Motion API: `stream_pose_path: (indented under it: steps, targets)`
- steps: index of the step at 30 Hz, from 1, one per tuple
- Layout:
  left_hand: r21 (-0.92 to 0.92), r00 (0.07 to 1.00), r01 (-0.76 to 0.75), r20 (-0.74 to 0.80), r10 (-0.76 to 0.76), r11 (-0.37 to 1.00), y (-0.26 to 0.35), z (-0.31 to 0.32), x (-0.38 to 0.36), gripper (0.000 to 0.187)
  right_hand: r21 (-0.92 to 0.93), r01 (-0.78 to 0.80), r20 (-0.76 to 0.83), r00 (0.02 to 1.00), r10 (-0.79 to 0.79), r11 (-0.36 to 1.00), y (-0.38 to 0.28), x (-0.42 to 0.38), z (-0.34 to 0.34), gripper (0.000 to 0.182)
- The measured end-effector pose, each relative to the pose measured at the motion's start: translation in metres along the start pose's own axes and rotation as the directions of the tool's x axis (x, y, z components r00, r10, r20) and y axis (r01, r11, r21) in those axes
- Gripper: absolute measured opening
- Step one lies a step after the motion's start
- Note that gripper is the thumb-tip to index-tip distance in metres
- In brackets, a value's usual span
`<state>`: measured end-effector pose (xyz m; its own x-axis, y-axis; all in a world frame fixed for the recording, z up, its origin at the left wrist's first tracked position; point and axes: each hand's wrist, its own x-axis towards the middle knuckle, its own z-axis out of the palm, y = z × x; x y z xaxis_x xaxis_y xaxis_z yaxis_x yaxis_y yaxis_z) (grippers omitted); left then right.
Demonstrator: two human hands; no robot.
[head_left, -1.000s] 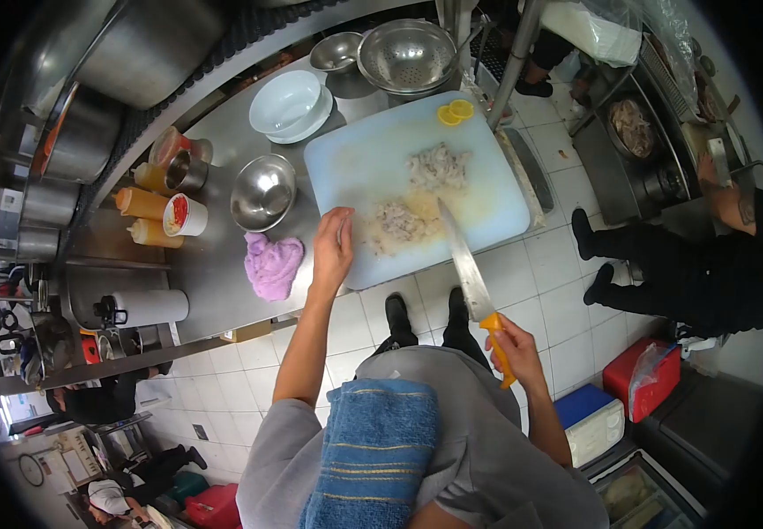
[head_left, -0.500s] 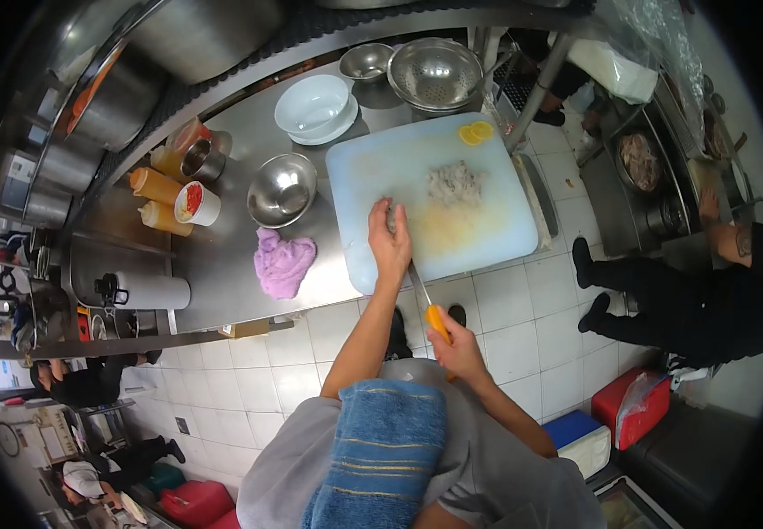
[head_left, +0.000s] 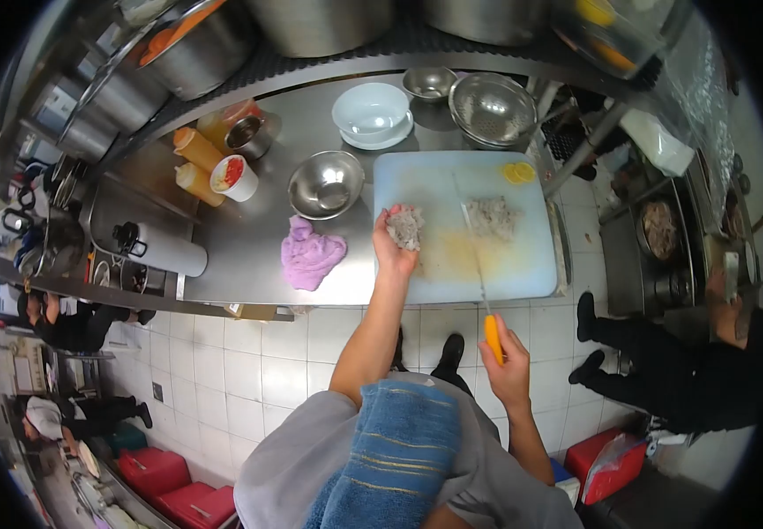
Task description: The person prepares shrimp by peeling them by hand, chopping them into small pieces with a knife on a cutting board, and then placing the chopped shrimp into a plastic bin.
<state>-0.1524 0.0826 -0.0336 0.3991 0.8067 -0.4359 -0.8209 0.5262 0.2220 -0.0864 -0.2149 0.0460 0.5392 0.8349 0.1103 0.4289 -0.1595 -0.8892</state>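
Observation:
My left hand (head_left: 395, 256) is palm up and cupped around a mound of chopped, greyish-white food (head_left: 406, 227), over the left side of the white cutting board (head_left: 439, 176). In my right hand (head_left: 512, 363), the fingers wrap the yellow-orange handle of a long knife (head_left: 492, 338). Its thin blade reaches forward over the board, left of a second chopped greyish-white pile (head_left: 493, 219). Two lemon slices (head_left: 519, 173) lie at the board's far right corner. A wet, yellowish stain marks the board's middle.
Left of the board are a steel bowl (head_left: 327, 184) and a crumpled purple cloth (head_left: 311, 255). Behind stand white bowls (head_left: 370, 109) and a steel colander (head_left: 493, 108). Sauce bottles (head_left: 198, 182) line the left. An overhead shelf holds pots. A co-worker (head_left: 681, 353) stands at right.
My left hand has turned palm up, showing chopped food in it. My right hand has moved right with the knife, whose blade now lies across the board. The view has shifted.

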Motion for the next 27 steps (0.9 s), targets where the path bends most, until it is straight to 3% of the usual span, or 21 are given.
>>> stream_pose_path:
  steps: [3, 5, 6, 7, 10, 16, 19, 21, 24, 27]
  targets:
    - [0.104, 0.952, -0.176, 0.273, 0.142, 0.979, 0.052, 0.019, 0.027, 0.028, 0.027, -0.090, -0.003, 0.996, 0.090, 0.996, 0.022, -0.012, -0.008, 0.054]
    - [0.293, 0.921, -0.379, 0.216, 0.326, 0.878, 0.086, 0.057, 0.028, 0.030, 0.109, -0.185, 0.023, 0.983, 0.184, 0.977, 0.029, -0.019, -0.009, 0.055]
    - [0.572, 0.817, -0.561, 0.265, 0.512, 0.598, 0.105, 0.054, 0.052, 0.034, 0.152, -0.241, 0.043, 0.971, 0.237, 0.959, 0.028, -0.021, -0.010, 0.055]
    - [0.759, 0.676, -0.616, 0.374, 0.635, 0.209, 0.123, 0.043, 0.077, 0.038, 0.201, -0.313, 0.083, 0.950, 0.302, 0.928, 0.018, -0.023, -0.013, 0.055]
    - [0.934, 0.809, -0.237, 0.343, 0.478, -0.269, 0.154, 0.033, 0.102, 0.041, 0.286, -0.434, 0.167, 0.900, 0.402, 0.854, 0.017, -0.030, -0.014, 0.055]
    - [0.820, 0.755, -0.565, 0.559, 0.343, -0.092, 0.171, 0.051, 0.085, 0.027, 0.380, -0.508, 0.280, 0.860, 0.427, 0.773, 0.035, -0.035, -0.020, 0.053]
    - [0.795, 0.801, -0.581, 0.597, 0.054, -0.173, 0.130, 0.045, 0.044, 0.020, 0.366, -0.520, 0.322, 0.849, 0.420, 0.772, 0.046, -0.039, -0.025, 0.051]
    - [0.691, 0.797, -0.601, 0.554, -0.239, -0.402, 0.100, 0.033, 0.018, 0.018, 0.378, -0.541, 0.326, 0.838, 0.438, 0.752, 0.050, -0.041, -0.029, 0.050]
    - [0.673, 0.815, -0.579, 0.491, -0.307, -0.461, 0.065, 0.007, -0.011, 0.019, 0.405, -0.579, 0.345, 0.813, 0.469, 0.707, 0.047, -0.046, -0.036, 0.052]
    - [0.518, 0.696, -0.718, 0.561, -0.449, -0.465, 0.050, -0.008, -0.029, 0.020, 0.392, -0.617, 0.318, 0.787, 0.528, 0.683, 0.047, -0.057, -0.039, 0.051]
